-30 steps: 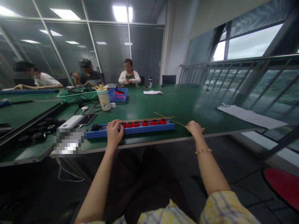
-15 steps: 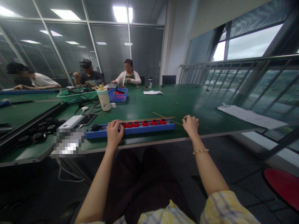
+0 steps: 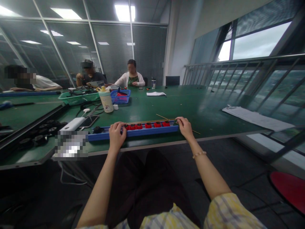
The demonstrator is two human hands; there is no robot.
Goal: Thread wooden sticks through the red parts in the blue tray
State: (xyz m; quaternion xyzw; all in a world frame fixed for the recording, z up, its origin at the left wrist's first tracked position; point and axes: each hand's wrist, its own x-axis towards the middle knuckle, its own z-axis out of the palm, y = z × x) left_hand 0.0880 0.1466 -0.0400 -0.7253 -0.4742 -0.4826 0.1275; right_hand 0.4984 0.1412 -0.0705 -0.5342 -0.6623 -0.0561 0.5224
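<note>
A long blue tray lies along the near table edge, with several red pieces with dark tops in a row inside. A black round part sits at its left end. A thin yellowish stick runs along the tray's back rim. My left hand is closed over the tray's left part, its fingertips at the stick's left end. At the tray's right end, my right hand pinches the stick's other end. A second thin stick lies slanted on the table, passing behind my right hand.
On the left lie a white box, a phone, cables and black round parts. A cup, a blue basket and a green basket stand farther back. Papers lie right. Several people sit opposite.
My right hand has moved left from beside the slanted stick to the right end of the stick along the tray. The slanted stick has shifted slightly. My left hand stays in place.
</note>
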